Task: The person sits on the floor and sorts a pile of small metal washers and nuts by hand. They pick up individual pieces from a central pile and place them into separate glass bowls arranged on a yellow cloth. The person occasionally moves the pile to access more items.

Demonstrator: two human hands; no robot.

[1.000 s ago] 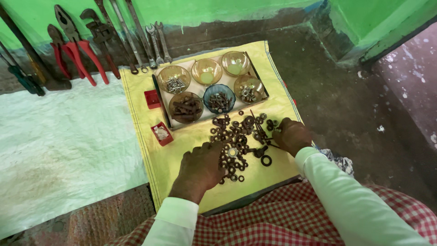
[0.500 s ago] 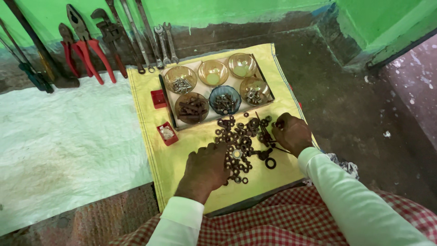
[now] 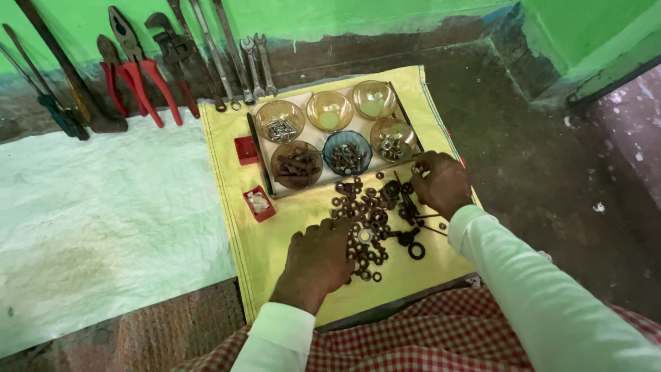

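Sorting step, by the look of it: the left hand (image 3: 318, 260) rests flat, fingers spread, at the pile of rusty nuts and washers (image 3: 375, 213)'s seven o'clock; the right hand (image 3: 441, 182), at two o'clock, curls around small pieces near the tray of bowls (image 3: 258, 148).

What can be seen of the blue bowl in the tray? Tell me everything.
The blue bowl is small, round and glossy, of glass or plastic by its look. It stands upright in the front row of the tray, between a brown bowl and an amber bowl. It holds dark, rusty bolts or screws. Neither hand touches it; the right hand is nearest.
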